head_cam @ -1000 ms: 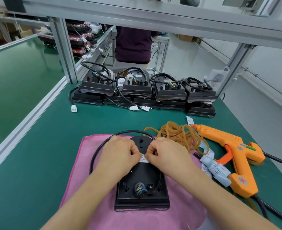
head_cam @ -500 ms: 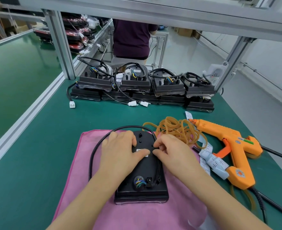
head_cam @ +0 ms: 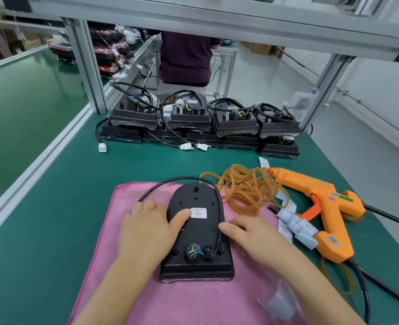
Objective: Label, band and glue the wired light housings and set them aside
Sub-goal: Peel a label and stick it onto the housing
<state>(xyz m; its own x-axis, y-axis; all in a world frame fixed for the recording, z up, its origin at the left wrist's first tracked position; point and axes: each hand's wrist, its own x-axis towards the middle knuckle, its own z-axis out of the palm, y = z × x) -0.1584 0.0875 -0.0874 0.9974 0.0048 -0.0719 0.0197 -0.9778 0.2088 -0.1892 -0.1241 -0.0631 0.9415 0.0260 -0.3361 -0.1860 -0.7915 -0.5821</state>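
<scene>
The light housing [head_cam: 200, 240] lies back-up on a pink cloth [head_cam: 193, 301] at the near middle of the green table [head_cam: 53, 219], with a white label [head_cam: 199, 212] stuck on its back. The left hand [head_cam: 146, 228] lies flat and spread over the housing's left side, its thumb on the label's left edge. The right hand [head_cam: 252, 238] rests loosely spread just beside the right edge, gripping nothing, with its fingertips at the black cable [head_cam: 170, 180] that loops round the housing's far end.

Bare table stretches to the left as far as an aluminium rail [head_cam: 29, 174]. The right side is crowded. A tangle of rubber bands [head_cam: 245, 191] lies just beside the cloth. Beyond it are a label strip [head_cam: 297, 227] and an orange glue gun [head_cam: 320, 207], whose cord runs out of view. Stacked housings [head_cam: 203, 123] line the far edge between two metal posts [head_cam: 88, 71].

A pale, blurred thing [head_cam: 278, 301] on the cloth's near right corner is too smeared to identify. The label's print is unreadable.

Behind the table a person in a dark top [head_cam: 184, 57] is cut off by the frame's crossbar.
</scene>
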